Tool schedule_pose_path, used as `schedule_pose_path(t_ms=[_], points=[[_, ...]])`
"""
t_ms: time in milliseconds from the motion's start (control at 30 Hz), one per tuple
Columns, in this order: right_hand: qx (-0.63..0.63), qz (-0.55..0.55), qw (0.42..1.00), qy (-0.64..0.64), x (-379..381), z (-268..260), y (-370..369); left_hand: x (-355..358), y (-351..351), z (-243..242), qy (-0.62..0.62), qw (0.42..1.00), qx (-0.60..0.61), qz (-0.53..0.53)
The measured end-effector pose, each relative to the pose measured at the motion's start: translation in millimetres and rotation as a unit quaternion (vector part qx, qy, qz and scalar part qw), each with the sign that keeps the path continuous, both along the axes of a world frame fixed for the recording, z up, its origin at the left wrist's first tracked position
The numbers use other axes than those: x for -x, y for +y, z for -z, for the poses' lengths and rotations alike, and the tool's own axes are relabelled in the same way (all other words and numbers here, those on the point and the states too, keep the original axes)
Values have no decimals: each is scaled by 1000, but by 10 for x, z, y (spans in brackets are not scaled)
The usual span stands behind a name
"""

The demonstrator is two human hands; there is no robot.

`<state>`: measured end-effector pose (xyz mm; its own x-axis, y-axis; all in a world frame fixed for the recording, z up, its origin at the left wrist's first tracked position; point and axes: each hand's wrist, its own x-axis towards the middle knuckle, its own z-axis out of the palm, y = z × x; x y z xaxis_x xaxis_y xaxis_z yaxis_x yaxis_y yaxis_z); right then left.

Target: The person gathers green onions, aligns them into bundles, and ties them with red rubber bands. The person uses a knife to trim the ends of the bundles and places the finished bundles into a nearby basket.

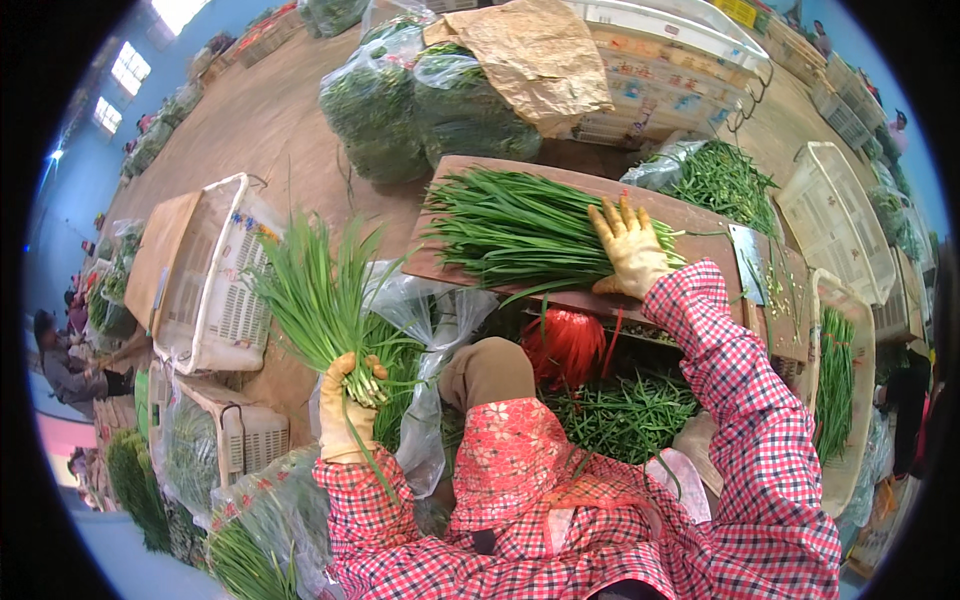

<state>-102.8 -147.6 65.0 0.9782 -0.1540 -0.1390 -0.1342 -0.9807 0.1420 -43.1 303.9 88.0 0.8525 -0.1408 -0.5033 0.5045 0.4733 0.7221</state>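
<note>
My left hand (351,405), in a stained pale work glove, grips a bunch of long green leafy stalks (311,289) by their pale cut ends; the leaves fan upward. My right hand (631,244), gloved too, rests with fingers spread on a larger pile of the same stalks (525,225). That pile lies lengthwise on a brown board (469,166), its pale ends to the right. Right of the pile, a broad cleaver blade (746,262) lies on the board with scattered trimmings. Below the board's near edge hangs a bundle of red ties (566,345).
Green trimmings (630,420) are heaped beside my knee. A crate with green stalks (829,382) stands at right, and a white crate (232,277) at left. Filled plastic bags (375,112) and a large white crate (660,82) stand beyond the board. A person (64,364) sits far left.
</note>
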Motion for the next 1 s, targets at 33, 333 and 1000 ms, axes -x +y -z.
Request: schedule_pose_path(t_ms=[33,333,1000], points=[[8,4,1000,9,2,25,1,-8,-33,-10,4,1000,8,5],[-17,115,993,-9,-90,155,7,7,-314,-122,-12,999,31,42],[-878,-103,466,-32,673,-559,1063,714,-1318,-674,-244,912,-192,270]])
